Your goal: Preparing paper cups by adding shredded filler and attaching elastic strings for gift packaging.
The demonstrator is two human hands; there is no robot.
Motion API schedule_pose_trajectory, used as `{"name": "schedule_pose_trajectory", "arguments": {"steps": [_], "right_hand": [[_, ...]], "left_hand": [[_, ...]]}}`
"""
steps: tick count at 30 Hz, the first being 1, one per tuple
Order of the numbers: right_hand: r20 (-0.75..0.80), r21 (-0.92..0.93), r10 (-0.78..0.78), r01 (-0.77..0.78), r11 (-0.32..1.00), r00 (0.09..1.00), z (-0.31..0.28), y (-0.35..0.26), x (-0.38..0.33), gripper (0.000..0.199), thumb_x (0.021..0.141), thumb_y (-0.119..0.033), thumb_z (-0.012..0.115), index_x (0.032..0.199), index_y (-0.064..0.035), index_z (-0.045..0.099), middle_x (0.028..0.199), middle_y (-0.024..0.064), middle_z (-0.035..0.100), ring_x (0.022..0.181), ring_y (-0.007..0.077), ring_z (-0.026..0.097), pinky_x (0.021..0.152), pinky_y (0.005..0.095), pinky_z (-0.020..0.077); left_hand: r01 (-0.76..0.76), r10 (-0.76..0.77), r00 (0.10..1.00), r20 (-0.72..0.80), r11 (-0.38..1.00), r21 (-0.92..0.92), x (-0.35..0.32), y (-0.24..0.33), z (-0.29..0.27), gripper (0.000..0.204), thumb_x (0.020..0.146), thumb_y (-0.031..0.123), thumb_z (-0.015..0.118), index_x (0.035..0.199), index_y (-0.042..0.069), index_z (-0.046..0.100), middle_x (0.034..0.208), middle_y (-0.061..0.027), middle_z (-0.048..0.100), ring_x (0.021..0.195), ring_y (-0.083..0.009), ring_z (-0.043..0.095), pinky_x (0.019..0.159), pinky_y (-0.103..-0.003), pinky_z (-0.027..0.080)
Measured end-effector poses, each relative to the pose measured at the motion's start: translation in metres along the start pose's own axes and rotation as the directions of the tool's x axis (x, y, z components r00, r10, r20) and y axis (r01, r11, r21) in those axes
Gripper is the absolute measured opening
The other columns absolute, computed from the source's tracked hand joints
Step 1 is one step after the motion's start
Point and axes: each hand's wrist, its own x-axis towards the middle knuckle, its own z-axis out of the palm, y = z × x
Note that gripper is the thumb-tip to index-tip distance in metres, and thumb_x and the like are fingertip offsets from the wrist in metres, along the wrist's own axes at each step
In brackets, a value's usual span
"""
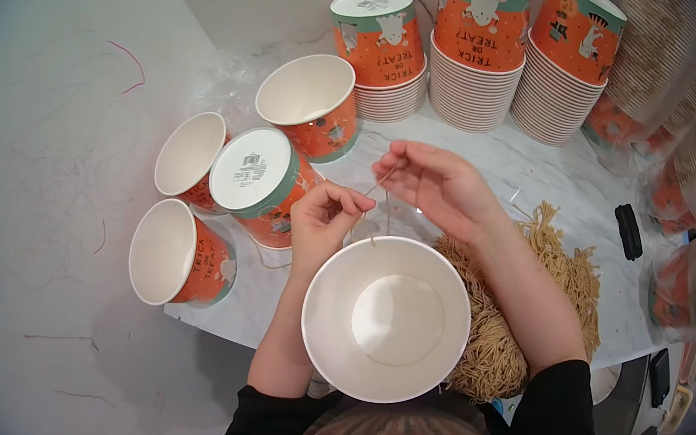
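A paper tub [376, 382] with a white inside is tilted with its mouth toward me, close to my body. A thin tan cord [388, 214] rises from its far rim, beside a small knot-like bit at the edge. My left hand [326, 214] pinches the cord between thumb and fingertips just past the rim. Farther out and to the right, my right hand [437, 186] has its fingers curved, with a loop of the cord at the fingertips. A thick bundle of tan cords [493, 354] lies beneath my right forearm, beside the tub.
Several loose orange-and-green tubs [295, 90] stand or lean at the left, one upside down [252, 168]. Inverted stacks of tubs [472, 84] line the back, with plastic-wrapped stacks [695, 186] at the right. A black object [628, 232] lies near them. Thread scraps [131, 67] are on the floor.
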Motion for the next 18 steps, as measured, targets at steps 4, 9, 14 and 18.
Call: {"name": "schedule_pose_trajectory", "arguments": {"steps": [4, 9, 14, 18], "right_hand": [[-0.212, -0.134, -0.230, 0.205, 0.969, 0.950, 0.002, -0.025, -0.003, 0.026, 0.103, -0.014, 0.050, 0.118, 0.0048, 0.059, 0.110, 0.0134, 0.066, 0.107, 0.0247, 0.064, 0.100, 0.0401, 0.0513], [-0.393, -0.273, -0.436, 0.350, 0.896, 0.810, -0.011, -0.051, -0.005, 0.026, 0.103, -0.013, 0.049, 0.118, 0.0056, 0.058, 0.106, 0.0118, 0.066, 0.103, 0.0231, 0.065, 0.097, 0.0401, 0.0535], [-0.381, -0.265, -0.525, 0.454, 0.851, 0.761, -0.024, -0.063, -0.009, 0.024, 0.100, -0.009, 0.049, 0.119, 0.0047, 0.056, 0.099, 0.0099, 0.064, 0.095, 0.0223, 0.064, 0.095, 0.0399, 0.0536], [-0.380, -0.266, -0.579, 0.515, 0.815, 0.721, -0.031, -0.076, -0.012, 0.025, 0.098, -0.006, 0.049, 0.121, 0.0033, 0.053, 0.091, 0.0077, 0.060, 0.091, 0.0213, 0.062, 0.093, 0.0398, 0.0534]], "left_hand": [[0.035, -0.034, 0.997, -0.070, 0.999, 0.008, 0.001, -0.008, -0.005, 0.016, 0.082, -0.015, 0.060, 0.084, 0.001, 0.059, 0.091, -0.0114, 0.072, 0.085, -0.0147, 0.067, 0.081, -0.028, 0.053], [0.142, -0.133, 0.976, -0.170, 0.989, 0.042, 0.004, -0.003, -0.005, 0.014, 0.082, -0.013, 0.058, 0.088, 0.000, 0.060, 0.090, -0.0110, 0.071, 0.083, -0.0138, 0.066, 0.079, -0.027, 0.053], [0.212, -0.193, 0.957, -0.215, 0.975, 0.070, 0.006, -0.004, -0.009, 0.013, 0.083, -0.010, 0.056, 0.092, -0.001, 0.061, 0.092, -0.0100, 0.070, 0.082, -0.0122, 0.065, 0.077, -0.025, 0.053], [0.197, -0.165, 0.951, -0.262, 0.975, 0.099, 0.007, -0.007, -0.013, 0.013, 0.085, -0.009, 0.056, 0.092, -0.001, 0.061, 0.091, -0.0087, 0.069, 0.083, -0.0110, 0.064, 0.076, -0.025, 0.053]]}}
